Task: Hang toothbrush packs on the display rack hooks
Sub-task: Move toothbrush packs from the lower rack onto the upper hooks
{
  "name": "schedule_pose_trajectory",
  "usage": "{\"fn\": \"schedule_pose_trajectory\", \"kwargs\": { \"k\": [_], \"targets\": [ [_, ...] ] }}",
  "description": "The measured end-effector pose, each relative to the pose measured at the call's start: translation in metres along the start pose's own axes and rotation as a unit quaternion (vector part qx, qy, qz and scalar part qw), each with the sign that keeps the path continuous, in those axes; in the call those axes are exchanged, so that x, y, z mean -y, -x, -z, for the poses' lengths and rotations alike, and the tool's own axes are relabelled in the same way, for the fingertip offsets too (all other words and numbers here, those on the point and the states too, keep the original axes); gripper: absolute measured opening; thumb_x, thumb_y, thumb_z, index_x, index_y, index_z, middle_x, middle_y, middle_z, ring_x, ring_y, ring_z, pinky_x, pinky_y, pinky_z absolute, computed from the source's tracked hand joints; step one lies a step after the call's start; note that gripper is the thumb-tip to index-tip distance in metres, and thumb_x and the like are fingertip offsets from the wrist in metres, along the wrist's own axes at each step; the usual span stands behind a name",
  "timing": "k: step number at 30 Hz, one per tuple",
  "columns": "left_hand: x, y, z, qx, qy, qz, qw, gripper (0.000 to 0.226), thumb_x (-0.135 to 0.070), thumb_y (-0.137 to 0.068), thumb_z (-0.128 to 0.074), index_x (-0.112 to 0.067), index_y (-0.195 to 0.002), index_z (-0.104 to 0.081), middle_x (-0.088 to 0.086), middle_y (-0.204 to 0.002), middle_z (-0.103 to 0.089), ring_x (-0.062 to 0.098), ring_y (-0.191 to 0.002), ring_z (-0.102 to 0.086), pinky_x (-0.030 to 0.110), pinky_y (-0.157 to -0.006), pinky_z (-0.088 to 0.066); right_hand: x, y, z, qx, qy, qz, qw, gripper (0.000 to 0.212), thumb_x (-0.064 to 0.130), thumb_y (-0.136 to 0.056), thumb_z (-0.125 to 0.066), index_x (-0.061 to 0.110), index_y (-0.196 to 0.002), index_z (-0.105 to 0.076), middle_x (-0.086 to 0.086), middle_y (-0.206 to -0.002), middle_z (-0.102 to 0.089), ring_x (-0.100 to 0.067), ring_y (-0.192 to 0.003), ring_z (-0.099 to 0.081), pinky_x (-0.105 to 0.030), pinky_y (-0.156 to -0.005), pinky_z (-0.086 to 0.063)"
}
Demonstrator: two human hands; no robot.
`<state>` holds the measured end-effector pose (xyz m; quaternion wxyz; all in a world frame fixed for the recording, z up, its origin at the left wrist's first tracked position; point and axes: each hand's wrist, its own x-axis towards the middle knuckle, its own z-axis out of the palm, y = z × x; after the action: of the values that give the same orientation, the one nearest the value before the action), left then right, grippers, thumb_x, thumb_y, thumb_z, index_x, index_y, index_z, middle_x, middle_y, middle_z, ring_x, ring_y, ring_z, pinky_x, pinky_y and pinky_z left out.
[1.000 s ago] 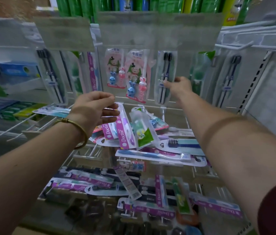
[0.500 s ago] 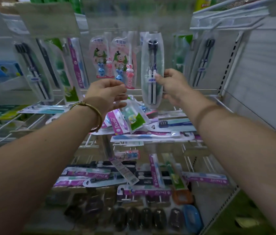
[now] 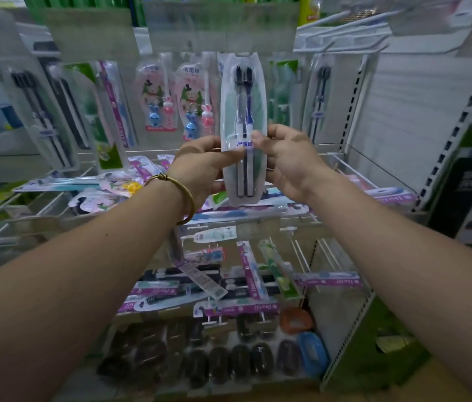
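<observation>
Head view, facing the rack (image 3: 342, 43). A clear pack (image 3: 243, 126) with two dark-bristled toothbrushes side by side is held upright at the centre of the view, bristles upward, in front of the top row of hanging goods.

The left hand (image 3: 202, 166) pinches the pack's left edge between thumb and curled fingers, at the printed blue band. The right hand (image 3: 289, 161) pinches the right edge at the same height. A bangle (image 3: 184, 195) circles the left wrist. The pack's top edge lies just beneath the label strip (image 3: 220, 27); whether its hanging hole sits on a hook cannot be told.

Just left of the pack hang two rabbit packs (image 3: 156, 97), each with a blue and a pink rabbit figure. Further left hang a purple pack (image 3: 115, 105) and dark-brush packs (image 3: 40, 117). Another dark-brush pack (image 3: 320, 94) hangs to the right of the held one, with green packs between them.

Below the hands, loose packs (image 3: 55, 182) lie flat across the wire arms of the middle tier. The lower tier (image 3: 252, 271) carries more packs, mostly with purple cards, lying at mixed angles.

At the bottom sit rows of dark cases (image 3: 240, 359), with an orange case (image 3: 295, 320) and a blue case (image 3: 313, 355) at their right end. A slotted upright (image 3: 455, 120) bounds the rack on the right.
</observation>
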<state>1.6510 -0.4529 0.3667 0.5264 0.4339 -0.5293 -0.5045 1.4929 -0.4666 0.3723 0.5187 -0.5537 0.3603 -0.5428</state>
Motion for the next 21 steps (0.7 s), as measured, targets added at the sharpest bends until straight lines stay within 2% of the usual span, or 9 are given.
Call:
{"fn": "schedule_pose_trajectory", "kwargs": {
  "k": [4,7,9,12,14,17,19,21],
  "targets": [
    [-0.006,0.018,0.016,-0.006,-0.019,-0.017,1.0,0.024,-0.01,-0.089,-0.07,-0.005,-0.113,-0.065,0.015,-0.109,-0.073,0.031,-0.1,-0.072,0.048,-0.08,-0.061,0.002,0.004,-0.01,-0.008,-0.009,-0.01,1.0,0.044,0.047,-0.097,-0.054,0.008,-0.112,-0.067,-0.012,-0.107,-0.075,-0.031,-0.098,-0.072,-0.048,-0.089,-0.058],
    [-0.015,0.03,0.033,0.0,-0.004,-0.024,1.0,0.031,-0.012,-0.085,-0.073,-0.005,-0.114,-0.065,0.012,-0.105,-0.074,0.03,-0.097,-0.072,0.047,-0.08,-0.061,0.001,-0.002,-0.016,-0.041,-0.016,-0.025,0.999,0.063,0.059,-0.098,-0.043,0.006,-0.122,-0.066,-0.013,-0.112,-0.074,-0.033,-0.107,-0.069,-0.049,-0.095,-0.055],
    [-0.02,0.038,0.04,0.012,0.016,-0.028,0.999,0.034,-0.014,-0.078,-0.075,-0.004,-0.11,-0.067,0.016,-0.106,-0.073,0.034,-0.1,-0.071,0.052,-0.086,-0.058,0.0,-0.008,-0.023,-0.066,-0.018,-0.033,0.997,0.066,0.06,-0.098,-0.041,0.003,-0.121,-0.065,-0.014,-0.11,-0.074,-0.033,-0.105,-0.07,-0.052,-0.097,-0.053],
    [-0.028,0.047,0.041,0.022,0.019,-0.034,0.999,0.041,-0.016,-0.073,-0.076,-0.002,-0.11,-0.067,0.02,-0.113,-0.071,0.038,-0.105,-0.069,0.056,-0.089,-0.056,-0.001,-0.016,-0.03,-0.085,-0.045,-0.046,0.994,0.061,0.06,-0.1,-0.038,0.007,-0.101,-0.069,-0.011,-0.097,-0.076,-0.029,-0.096,-0.072,-0.051,-0.096,-0.054],
    [-0.031,0.052,0.039,0.027,0.016,-0.042,0.999,0.038,-0.018,-0.07,-0.076,-0.004,-0.105,-0.068,0.018,-0.109,-0.073,0.036,-0.101,-0.07,0.057,-0.088,-0.056,-0.001,-0.02,-0.031,-0.087,-0.07,-0.053,0.992,0.058,0.059,-0.101,-0.038,0.01,-0.093,-0.069,-0.01,-0.091,-0.077,-0.029,-0.093,-0.073,-0.049,-0.092,-0.057],
    [-0.032,0.057,0.034,0.035,-0.001,-0.048,0.998,0.034,-0.018,-0.068,-0.076,-0.006,-0.1,-0.069,0.014,-0.101,-0.074,0.032,-0.093,-0.071,0.055,-0.084,-0.058,0.001,-0.025,-0.029,-0.097,-0.074,-0.048,0.991,0.054,0.056,-0.1,-0.044,0.009,-0.107,-0.07,-0.013,-0.099,-0.077,-0.032,-0.094,-0.074,-0.049,-0.084,-0.06],
    [-0.031,0.059,0.033,0.043,-0.01,-0.049,0.998,0.037,-0.018,-0.068,-0.076,-0.007,-0.102,-0.069,0.013,-0.101,-0.075,0.031,-0.092,-0.072,0.052,-0.081,-0.059,0.001,-0.03,-0.026,-0.087,-0.078,-0.054,0.992,0.052,0.054,-0.096,-0.052,0.01,-0.121,-0.067,-0.018,-0.114,-0.072,-0.038,-0.1,-0.071,-0.055,-0.087,-0.057],
    [-0.028,0.061,0.033,0.049,-0.011,-0.042,0.998,0.039,-0.017,-0.068,-0.076,-0.006,-0.105,-0.068,0.016,-0.103,-0.074,0.033,-0.095,-0.072,0.052,-0.082,-0.059,-0.001,-0.034,-0.022,-0.073,-0.087,-0.055,0.992,0.052,0.049,-0.092,-0.057,0.01,-0.125,-0.065,-0.021,-0.122,-0.067,-0.043,-0.106,-0.068,-0.058,-0.088,-0.055]
  ]
}}
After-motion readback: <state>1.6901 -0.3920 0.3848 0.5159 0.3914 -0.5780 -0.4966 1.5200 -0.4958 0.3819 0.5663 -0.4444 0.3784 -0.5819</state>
